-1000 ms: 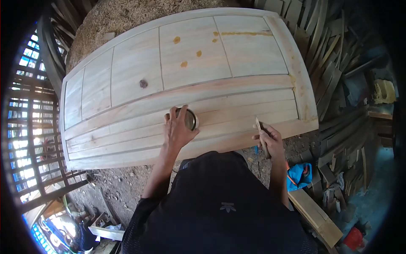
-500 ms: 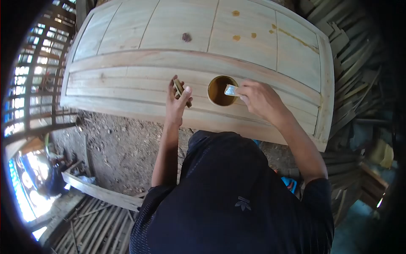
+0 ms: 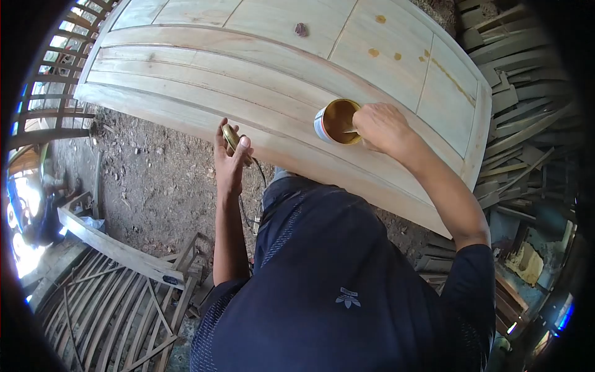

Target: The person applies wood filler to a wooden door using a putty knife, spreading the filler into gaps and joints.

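My left hand (image 3: 230,156) is wrapped round a round, brownish-gold lid (image 3: 232,139), held on edge off the near side of the wooden panel (image 3: 266,80). An open can (image 3: 320,126) with brown contents stands on the panel, tilted in view. At its right rim, my right hand (image 3: 379,127) has its fingers closed on a small flat scraper (image 3: 351,131), whose end reaches inside the can. A dark purplish lump (image 3: 301,29) lies on the panel farther back, and brown spots (image 3: 374,53) mark the surface to the right.
Stacked wood strips (image 3: 527,124) lie beyond the panel's right end. A lattice wall (image 3: 62,80) stands at the left. Below left are a loose board (image 3: 118,245) and slats (image 3: 105,316) over bare ground (image 3: 155,180). A dark cable (image 3: 243,208) hangs near my left arm.
My left hand has moved left and down with the lid, off the panel. My right hand has turned, and the scraper now reaches into the can. The whole view has shifted.
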Motion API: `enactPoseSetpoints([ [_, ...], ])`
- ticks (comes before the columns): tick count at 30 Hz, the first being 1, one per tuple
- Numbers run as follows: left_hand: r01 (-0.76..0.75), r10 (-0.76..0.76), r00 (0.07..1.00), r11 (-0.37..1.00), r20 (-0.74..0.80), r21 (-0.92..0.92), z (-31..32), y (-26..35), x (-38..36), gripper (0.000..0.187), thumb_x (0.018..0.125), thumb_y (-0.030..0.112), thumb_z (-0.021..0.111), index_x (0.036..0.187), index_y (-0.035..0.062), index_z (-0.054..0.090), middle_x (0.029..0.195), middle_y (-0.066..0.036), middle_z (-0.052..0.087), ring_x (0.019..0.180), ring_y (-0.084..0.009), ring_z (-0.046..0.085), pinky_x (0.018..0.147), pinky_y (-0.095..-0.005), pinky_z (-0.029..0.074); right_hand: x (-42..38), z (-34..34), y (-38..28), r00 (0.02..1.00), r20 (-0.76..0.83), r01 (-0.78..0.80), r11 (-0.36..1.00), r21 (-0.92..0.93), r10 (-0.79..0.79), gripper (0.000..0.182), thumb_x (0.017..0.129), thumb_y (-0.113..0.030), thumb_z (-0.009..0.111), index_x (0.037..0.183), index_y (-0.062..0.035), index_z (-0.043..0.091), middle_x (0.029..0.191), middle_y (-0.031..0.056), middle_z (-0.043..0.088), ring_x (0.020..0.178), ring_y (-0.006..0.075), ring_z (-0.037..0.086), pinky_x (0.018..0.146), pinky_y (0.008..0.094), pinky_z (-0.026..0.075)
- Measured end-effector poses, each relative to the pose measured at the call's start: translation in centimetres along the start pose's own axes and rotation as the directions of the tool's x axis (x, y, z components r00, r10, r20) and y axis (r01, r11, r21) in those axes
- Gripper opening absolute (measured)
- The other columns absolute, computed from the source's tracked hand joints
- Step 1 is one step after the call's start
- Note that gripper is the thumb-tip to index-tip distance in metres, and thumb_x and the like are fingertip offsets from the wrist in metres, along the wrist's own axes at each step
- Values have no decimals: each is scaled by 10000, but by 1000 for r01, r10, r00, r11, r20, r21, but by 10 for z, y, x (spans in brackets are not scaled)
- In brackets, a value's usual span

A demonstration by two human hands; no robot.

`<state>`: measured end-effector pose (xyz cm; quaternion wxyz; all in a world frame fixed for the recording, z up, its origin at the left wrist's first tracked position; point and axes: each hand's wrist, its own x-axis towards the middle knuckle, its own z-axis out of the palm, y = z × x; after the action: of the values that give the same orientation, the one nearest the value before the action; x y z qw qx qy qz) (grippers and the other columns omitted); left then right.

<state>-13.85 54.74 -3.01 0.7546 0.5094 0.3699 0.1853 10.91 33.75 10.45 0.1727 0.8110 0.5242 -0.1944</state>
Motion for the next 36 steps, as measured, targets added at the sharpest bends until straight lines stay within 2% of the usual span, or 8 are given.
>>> enactPoseSetpoints([
  [5, -19, 18, 999, 999, 31, 34, 4, 14, 4, 925, 874, 357, 825, 1605, 151, 297, 1476, -147, 437, 1147, -213, 565, 926, -376, 519, -13, -8, 35, 998, 54, 4, 941, 338, -24, 156, 839, -75, 610, 858, 29, 726, 742, 189, 706, 698, 329, 702, 687, 449, 535],
  [8, -12, 3, 997, 993, 75, 115, 6, 16, 8, 884, 904, 425, 771, 1610, 208, 286, 1541, -170, 408, 1320, -297, 495, 1014, -478, 518, -28, -14, 52, 989, 147, -100, 800, 592, 14, 190, 890, -128, 632, 944, 23, 735, 729, 145, 705, 678, 253, 682, 674, 407, 523],
  [10, -34, 27, 997, 995, 77, 92, 12, 15, 10, 905, 889, 383, 797, 1607, 169, 289, 1507, -168, 429, 1260, -269, 523, 979, -431, 519, -44, -11, 52, 991, 102, -134, 631, 764, 87, 210, 887, -142, 682, 1009, 21, 735, 724, 132, 700, 652, 215, 649, 665, 371, 516],
  [14, -57, 47, 994, 993, 99, 99, 22, 16, 9, 943, 866, 356, 828, 1604, 123, 291, 1489, -197, 443, 1237, -261, 540, 961, -399, 520, -60, 44, 48, 988, -33, -72, 632, 772, 152, 217, 895, -118, 697, 1079, -14, 743, 794, 134, 709, 688, 232, 640, 678, 359, 513],
  [16, -55, 42, 993, 992, 115, 110, 25, 13, 10, 952, 859, 368, 832, 1603, 119, 292, 1496, -209, 440, 1250, -274, 538, 956, -402, 525, -60, 58, 34, 934, -301, 66, 738, 672, 191, 243, 898, -98, 699, 1133, -64, 749, 915, 115, 716, 749, 267, 650, 707, 372, 515],
  [18, -52, 36, 991, 991, 129, 127, 29, 13, 10, 962, 853, 380, 835, 1601, 115, 292, 1502, -220, 437, 1263, -286, 535, 950, -404, 531, -56, 60, 25, 925, -325, 34, 812, 582, 194, 261, 890, -111, 700, 1145, -99, 755, 972, 103, 698, 830, 311, 665, 745, 398, 531],
  [29, -123, 79, 981, 958, 175, 258, 38, 14, 3, 1073, 768, 455, 889, 1599, 118, 300, 1482, -285, 450, 1300, -366, 537, 823, -422, 601, -2, 13, -2, 995, -23, -94, 995, 23, 94, 90, 763, -47, 654, 788, -25, 737, 859, 209, 710, 889, 379, 712, 733, 484, 567],
  [36, -108, 84, 991, 957, 101, 270, 20, 6, -5, 1106, 744, 480, 901, 1597, 107, 305, 1404, -301, 518, 1276, -362, 562, 902, -456, 576, 4, -1, 17, 995, 94, -31, 993, 116, 20, 133, 785, -31, 626, 844, -4, 741, 828, 225, 710, 801, 411, 700, 763, 459, 560],
])
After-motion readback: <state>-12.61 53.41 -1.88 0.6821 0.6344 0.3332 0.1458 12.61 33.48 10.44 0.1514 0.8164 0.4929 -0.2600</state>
